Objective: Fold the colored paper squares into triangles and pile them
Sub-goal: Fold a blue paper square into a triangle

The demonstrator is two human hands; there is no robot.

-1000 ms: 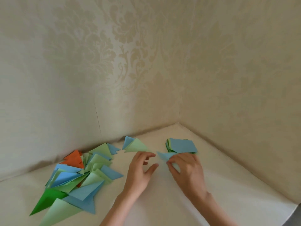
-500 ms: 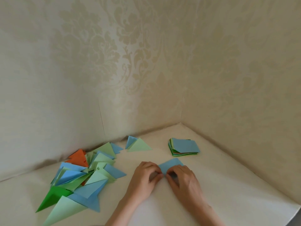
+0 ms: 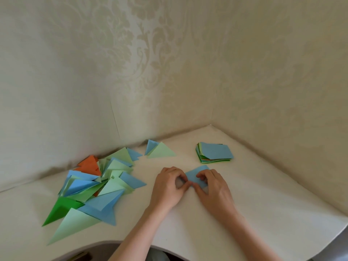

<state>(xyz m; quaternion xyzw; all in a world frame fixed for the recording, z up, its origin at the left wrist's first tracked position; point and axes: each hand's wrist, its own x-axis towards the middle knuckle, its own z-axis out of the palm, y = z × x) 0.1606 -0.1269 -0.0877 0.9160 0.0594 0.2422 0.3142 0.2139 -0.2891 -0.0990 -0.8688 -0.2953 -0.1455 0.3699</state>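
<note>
both hands, left [image 3: 169,183] and right [image 3: 212,185], pinch the blue square [image 3: 195,174] on the table [image 3: 263,213], likely to align corners; stack [image 3: 214,152] and pile [image 3: 94,185] flank them within reach.

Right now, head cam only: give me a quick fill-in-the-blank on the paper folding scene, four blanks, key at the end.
1. Both hands, left hand and right hand, pinch a sheet of ____ paper.
2. The stack of unfolded squares has a ____ sheet on top.
3. The pile of folded triangles lies on the person's ____ side.
4. Only one triangle colour there is neither blue nor green: ____.

Missing words: blue; blue; left; orange
</note>
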